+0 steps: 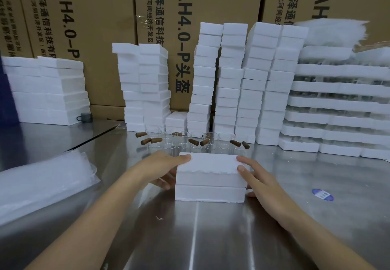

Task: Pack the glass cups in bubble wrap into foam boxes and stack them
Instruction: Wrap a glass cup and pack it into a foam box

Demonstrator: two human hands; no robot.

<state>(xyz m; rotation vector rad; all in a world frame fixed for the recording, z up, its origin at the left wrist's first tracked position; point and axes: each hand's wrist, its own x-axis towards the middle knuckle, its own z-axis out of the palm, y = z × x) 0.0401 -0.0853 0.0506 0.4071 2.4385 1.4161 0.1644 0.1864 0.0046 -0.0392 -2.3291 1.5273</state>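
While both hands clasp it from either side, the foam box [209, 177] stands on the steel table [211, 238] at the centre of the frame, a seam running across its near face and a ragged edge along its top. The left hand [162, 168] grips the box's left end, thumb laid on the top corner and fingers curled against the side. The right hand [255, 179] holds the right end, thumb and forefinger on the top edge, the other fingers low against the side.

Just behind the box, clear glass cups [196, 143] with brown handles stand in rows on the table. Beyond them, tall stacks of foam boxes [232, 84] rise against printed cardboard cartons [101, 16]. At the right of the frame, foam trays [337, 105] are piled with glassware between the layers. A bubble wrap pile [42, 181] lies at the left edge, and a blue sticker [322, 194] sits on the table right of the box.
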